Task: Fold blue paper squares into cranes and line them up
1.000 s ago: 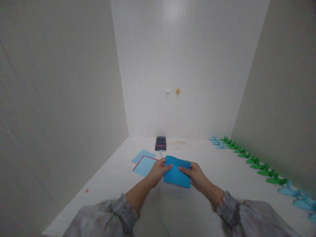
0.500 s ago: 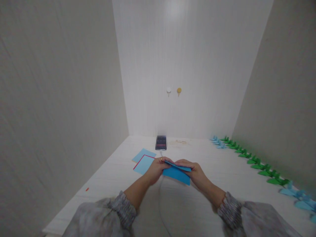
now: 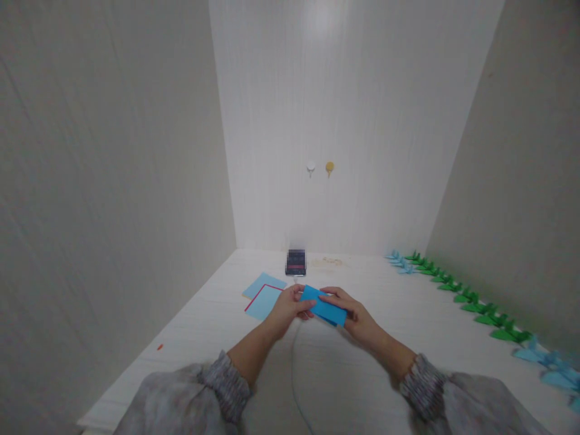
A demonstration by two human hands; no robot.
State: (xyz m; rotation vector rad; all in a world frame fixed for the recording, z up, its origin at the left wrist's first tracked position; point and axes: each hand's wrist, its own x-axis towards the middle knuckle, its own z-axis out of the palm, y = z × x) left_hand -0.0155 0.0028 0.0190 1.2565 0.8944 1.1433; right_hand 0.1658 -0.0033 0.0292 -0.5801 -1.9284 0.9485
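Observation:
Between my hands, above the white table, is a folded sheet of bright blue paper (image 3: pixel 325 306), its two layers slightly apart along the lower edge. My left hand (image 3: pixel 290 303) pinches its left end, thumb on top and fingers beneath. At the right end my right hand (image 3: pixel 348 305) grips it, with fingers on the upper face and the thumb side partly hidden. Just left of my left hand lie light blue paper sheets (image 3: pixel 263 301), one with a red edge, overlapping another sheet (image 3: pixel 261 281) behind.
A phone (image 3: pixel 296 263) leans at the back wall, its white cable (image 3: pixel 293 362) running toward me under the paper. Folded green paper shapes (image 3: pixel 466 296) and light blue ones (image 3: pixel 557 368) line the right side. A small orange scrap (image 3: pixel 160 347) lies left. Two hooks (image 3: pixel 330 167) hang on the wall.
The upper flap of the blue paper has come down over the lower layer, so the sheet now looks like a narrower folded strip. My right fingers have shifted onto its upper face.

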